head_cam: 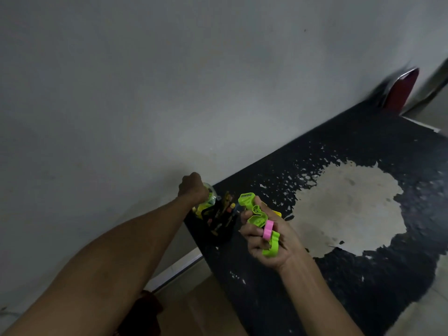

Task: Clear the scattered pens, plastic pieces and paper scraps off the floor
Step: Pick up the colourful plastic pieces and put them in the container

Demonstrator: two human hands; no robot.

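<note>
My right hand (266, 241) grips several bright green plastic pieces (258, 218) and a pink plastic piece (268, 229), held above the black table (339, 132). My left hand (191, 186) reaches out to the table's corner by the wall. Its fingers are curled round a clear container with green contents (209, 198). Right beside that stands a black pen holder (221, 224) with several pens and pencils (229, 202) sticking up. The left fingers are hidden behind the back of the hand.
The black tabletop has a large worn pale patch (349, 207) in its middle. A grey wall (169, 93) runs along the table's far side. A red chair back (401, 89) stands at the far end. Tiled floor (201, 299) lies below the table's near edge.
</note>
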